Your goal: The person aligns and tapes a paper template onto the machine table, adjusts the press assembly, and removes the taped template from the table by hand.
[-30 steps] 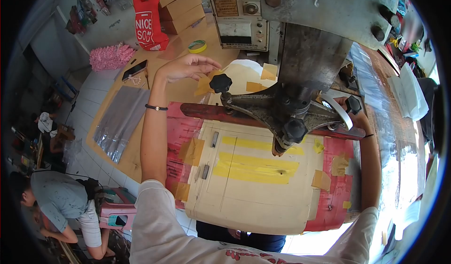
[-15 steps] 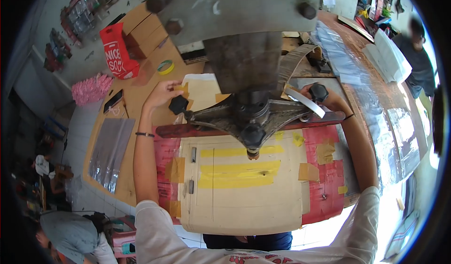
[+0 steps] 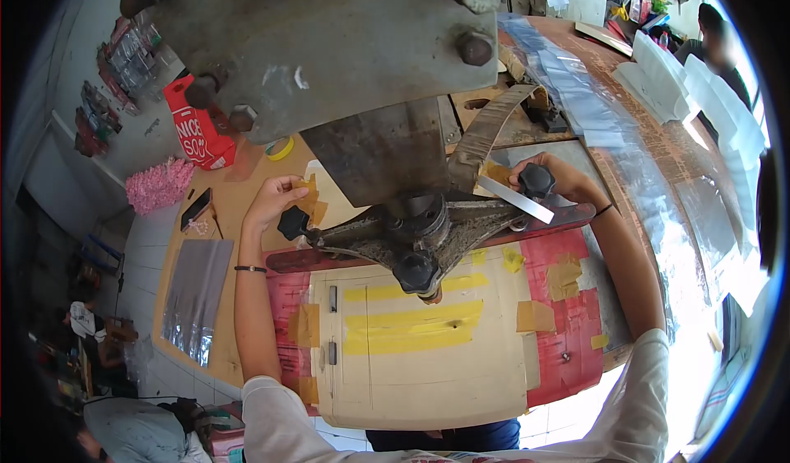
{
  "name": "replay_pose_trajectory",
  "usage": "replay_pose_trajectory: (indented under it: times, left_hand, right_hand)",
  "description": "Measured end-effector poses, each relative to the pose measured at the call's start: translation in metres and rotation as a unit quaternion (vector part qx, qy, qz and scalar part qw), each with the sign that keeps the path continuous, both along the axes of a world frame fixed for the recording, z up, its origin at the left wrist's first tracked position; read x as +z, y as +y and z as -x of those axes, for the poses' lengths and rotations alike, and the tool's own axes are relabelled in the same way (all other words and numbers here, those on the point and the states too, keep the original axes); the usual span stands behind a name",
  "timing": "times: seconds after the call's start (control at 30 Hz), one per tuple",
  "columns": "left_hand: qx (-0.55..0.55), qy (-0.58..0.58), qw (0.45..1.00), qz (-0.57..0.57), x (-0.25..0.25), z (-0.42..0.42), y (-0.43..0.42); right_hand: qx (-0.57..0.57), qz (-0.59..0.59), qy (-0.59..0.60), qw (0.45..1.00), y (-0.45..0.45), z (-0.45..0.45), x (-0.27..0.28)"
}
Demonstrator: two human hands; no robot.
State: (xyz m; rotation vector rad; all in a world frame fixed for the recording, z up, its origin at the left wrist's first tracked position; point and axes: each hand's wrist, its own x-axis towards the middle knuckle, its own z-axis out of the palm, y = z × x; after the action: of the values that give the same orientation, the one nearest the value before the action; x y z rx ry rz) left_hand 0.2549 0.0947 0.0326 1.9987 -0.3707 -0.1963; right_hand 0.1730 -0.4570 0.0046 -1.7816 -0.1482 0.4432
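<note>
My left hand (image 3: 276,201) is closed at the brown-taped edge of a cream sheet (image 3: 329,190) that lies behind the press, its thumb and fingers pinched together. My right hand (image 3: 553,173) has curled fingers at brown tape (image 3: 497,172) on the other side, partly hidden by a black knob (image 3: 536,181). The press's arms and red bar (image 3: 568,214) cross between my forearms, and its column hides the sheet's middle. Nearer to me lies a cream board (image 3: 436,372) with yellow tape strips (image 3: 415,323) and red taped sides (image 3: 564,339).
The large metal press head (image 3: 329,60) hangs above. On the left are a phone (image 3: 196,209), a yellow tape roll (image 3: 280,148), a red bag (image 3: 197,125) and clear plastic sheets (image 3: 193,298). Plastic sheeting (image 3: 576,93) covers the right table, with a person (image 3: 714,47) beyond it.
The view has shifted, with the press head now further left. Both hands and the cream sheet have come slightly closer to the red bar. The person at the right has changed posture.
</note>
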Motion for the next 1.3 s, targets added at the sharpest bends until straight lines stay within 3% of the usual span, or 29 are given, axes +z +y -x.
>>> replay_pose_trajectory:
  times: [0.6,1.1,1.3]
  left_hand:
    - [-0.009,-0.044,0.998,0.053,0.001,0.008,-0.006]
    - [0.027,0.012,0.999,-0.016,0.027,0.024,-0.017]
    - [-0.007,-0.015,1.000,0.020,0.019,0.021,-0.011]
  right_hand:
    - [-0.001,-0.021,-0.004,1.000,-0.001,-0.005,-0.011]
    - [0.000,-0.015,-0.001,1.000,-0.001,-0.004,-0.006]
    - [0.013,-0.009,-0.006,1.000,-0.003,-0.007,-0.011]
